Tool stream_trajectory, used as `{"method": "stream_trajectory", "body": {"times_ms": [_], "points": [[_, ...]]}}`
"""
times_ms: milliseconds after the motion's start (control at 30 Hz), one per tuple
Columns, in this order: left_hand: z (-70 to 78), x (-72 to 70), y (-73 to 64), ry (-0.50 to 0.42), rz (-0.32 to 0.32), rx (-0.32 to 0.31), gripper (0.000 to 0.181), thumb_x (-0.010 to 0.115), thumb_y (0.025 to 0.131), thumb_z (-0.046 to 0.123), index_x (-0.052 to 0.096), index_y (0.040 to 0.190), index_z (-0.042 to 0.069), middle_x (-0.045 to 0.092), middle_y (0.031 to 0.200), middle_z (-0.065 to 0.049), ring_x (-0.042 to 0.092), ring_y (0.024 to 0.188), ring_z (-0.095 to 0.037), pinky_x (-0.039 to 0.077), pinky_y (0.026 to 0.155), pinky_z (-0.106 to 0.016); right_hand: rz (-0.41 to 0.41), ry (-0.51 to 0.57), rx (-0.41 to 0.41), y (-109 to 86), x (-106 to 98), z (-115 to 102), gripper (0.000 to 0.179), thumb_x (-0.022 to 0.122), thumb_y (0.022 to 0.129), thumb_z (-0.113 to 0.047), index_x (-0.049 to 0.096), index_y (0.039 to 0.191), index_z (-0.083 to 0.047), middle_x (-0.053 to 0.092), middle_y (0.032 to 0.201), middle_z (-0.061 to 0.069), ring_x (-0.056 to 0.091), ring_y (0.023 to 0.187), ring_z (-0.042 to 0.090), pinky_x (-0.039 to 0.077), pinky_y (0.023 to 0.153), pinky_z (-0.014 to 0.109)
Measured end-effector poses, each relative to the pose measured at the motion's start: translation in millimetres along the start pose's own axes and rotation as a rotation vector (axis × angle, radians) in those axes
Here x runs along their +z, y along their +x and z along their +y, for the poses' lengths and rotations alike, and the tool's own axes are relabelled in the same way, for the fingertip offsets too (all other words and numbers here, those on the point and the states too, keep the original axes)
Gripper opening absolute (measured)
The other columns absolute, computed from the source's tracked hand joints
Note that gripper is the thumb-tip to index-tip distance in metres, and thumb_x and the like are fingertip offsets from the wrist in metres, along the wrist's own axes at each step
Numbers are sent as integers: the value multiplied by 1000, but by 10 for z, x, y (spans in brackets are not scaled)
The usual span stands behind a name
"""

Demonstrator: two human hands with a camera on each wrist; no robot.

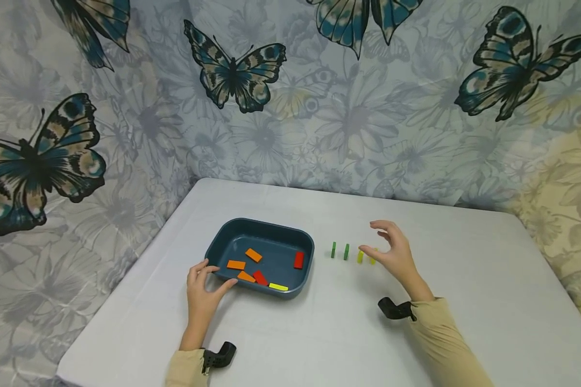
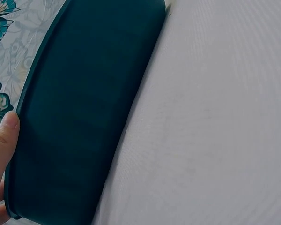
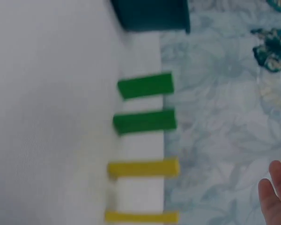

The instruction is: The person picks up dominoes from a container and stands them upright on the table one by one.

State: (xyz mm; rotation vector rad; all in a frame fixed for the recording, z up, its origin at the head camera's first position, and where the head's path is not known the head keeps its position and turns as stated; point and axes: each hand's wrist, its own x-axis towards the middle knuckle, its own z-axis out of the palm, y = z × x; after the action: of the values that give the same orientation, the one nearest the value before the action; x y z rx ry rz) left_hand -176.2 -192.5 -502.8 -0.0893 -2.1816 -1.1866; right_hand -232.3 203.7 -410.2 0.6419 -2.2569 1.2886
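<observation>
My left hand (image 1: 204,293) holds the near left corner of a dark teal tray (image 1: 273,258), its thumb at the rim. In the left wrist view the thumb (image 2: 4,136) lies along the tray's edge; the other fingers are mostly hidden. To the right of the tray, two green domino blocks (image 3: 145,122) and two yellow domino blocks (image 3: 144,168) stand upright in a row. My right hand (image 1: 396,258) hovers by the yellow end of this row, fingers bent and apart from the thumb, nothing between them. It partly covers the last yellow block in the head view.
Inside the tray lie several loose blocks: orange ones (image 1: 254,255), red ones (image 1: 298,260) and a yellow one (image 1: 278,287). A white cloth covers the table (image 1: 319,344). Butterfly-patterned fabric (image 1: 271,145) hangs behind it.
</observation>
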Motion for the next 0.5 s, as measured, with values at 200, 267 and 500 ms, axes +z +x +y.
{"method": "stream_trajectory", "body": {"times_ms": [200, 267, 500], "points": [[15, -3, 10, -6, -4, -7, 42, 85, 57, 11, 61, 90, -1, 45, 116, -20, 39, 112, -35, 32, 91, -54, -31, -19, -152, 41, 253, -95, 52, 78, 56, 11, 54, 103, 8, 53, 105, 24, 49, 96, 35, 44, 81, 42], [19, -1, 7, -8, -8, -11, 42, 84, 58, 12, 61, 90, -1, 45, 116, -20, 39, 112, -35, 32, 92, -53, -42, -37, -204, 29, 364, -45, 51, 79, 56, 7, 55, 101, 5, 53, 106, 22, 49, 98, 33, 43, 81, 42], [2, 8, -4, -15, 5, 4, 40, 84, 57, 10, 62, 88, -1, 45, 116, -21, 40, 111, -35, 34, 89, -53, -148, 19, -211, 51, 733, -87, 44, 79, 65, -8, 56, 102, -3, 53, 111, 11, 47, 104, 25, 42, 84, 40]]}}
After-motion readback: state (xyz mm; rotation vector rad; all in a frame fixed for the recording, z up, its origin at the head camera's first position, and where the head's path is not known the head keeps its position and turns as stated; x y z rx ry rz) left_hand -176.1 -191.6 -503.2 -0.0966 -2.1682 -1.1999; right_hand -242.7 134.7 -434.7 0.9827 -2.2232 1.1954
